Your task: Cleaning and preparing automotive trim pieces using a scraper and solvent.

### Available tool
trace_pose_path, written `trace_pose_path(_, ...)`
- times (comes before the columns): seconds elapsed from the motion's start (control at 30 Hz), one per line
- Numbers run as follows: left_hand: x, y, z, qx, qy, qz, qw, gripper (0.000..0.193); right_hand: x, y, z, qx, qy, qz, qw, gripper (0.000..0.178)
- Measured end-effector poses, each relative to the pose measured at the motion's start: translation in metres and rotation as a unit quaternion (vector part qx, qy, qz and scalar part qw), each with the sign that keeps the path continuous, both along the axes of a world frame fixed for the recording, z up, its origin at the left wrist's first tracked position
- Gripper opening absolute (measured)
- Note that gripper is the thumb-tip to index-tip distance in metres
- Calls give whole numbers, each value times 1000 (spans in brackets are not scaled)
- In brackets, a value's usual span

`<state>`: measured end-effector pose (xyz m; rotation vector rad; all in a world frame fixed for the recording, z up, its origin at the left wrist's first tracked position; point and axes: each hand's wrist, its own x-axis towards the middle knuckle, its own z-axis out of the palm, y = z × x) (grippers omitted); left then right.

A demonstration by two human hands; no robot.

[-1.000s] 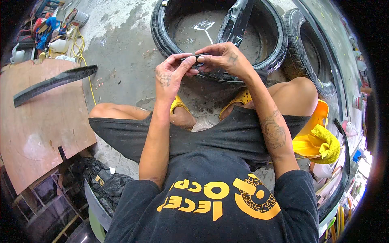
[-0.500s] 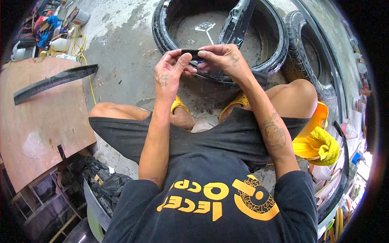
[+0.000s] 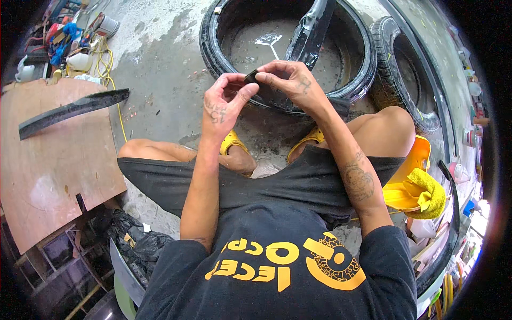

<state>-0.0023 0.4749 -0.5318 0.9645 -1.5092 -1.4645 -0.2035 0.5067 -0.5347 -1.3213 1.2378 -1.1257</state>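
In front of the large tyre [image 3: 209, 50], both my hands meet over a small flat black piece [image 3: 252, 76], thin like a folded sheet. My right hand [image 3: 290, 80] pinches it between thumb and index finger. The curled fingers of my left hand [image 3: 226, 96] touch its other edge, with the thumb raised a little apart. Part of the piece is hidden by my fingers. A long, wet-looking black panel [image 3: 313, 37] lies across the inside of the tyre, its near end passing down behind my right hand.
At left, a curved black strip [image 3: 74, 111] lies on a wooden board [image 3: 58, 176]. A second tyre [image 3: 383, 64] leans at the right. A yellow cloth [image 3: 431, 194] hangs over a yellow container [image 3: 421, 154] beside my right knee. Black plastic bags [image 3: 144, 250] sit at lower left.
The small black piece has tilted from roughly level to slanting and shows less of its face. My left hand has dropped slightly, and its thumb has come down to the right.
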Motion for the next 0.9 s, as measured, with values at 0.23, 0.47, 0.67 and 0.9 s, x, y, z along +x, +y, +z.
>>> trace_pose_path(0.23, -16, 9, -10, 110, 59, 2, 992, 13, 17, 5, -10, 66, -208, -91, 972, 28)
trace_pose_path(0.47, -18, 13, -20, 296, 308, -58, 902, 16, 7, 6, -13, 147, -405, -10, 902, 21)
trace_pose_path(0.67, -11, 7, -21, 260, 303, -65, 915, 15, -5, -2, -1, 35, -193, 8, 981, 26)
trace_pose_path(0.9, -10, 5, -11, 103, 10, 5, 995, 16, -6, -2, 2, 17, -41, -53, 998, 29)
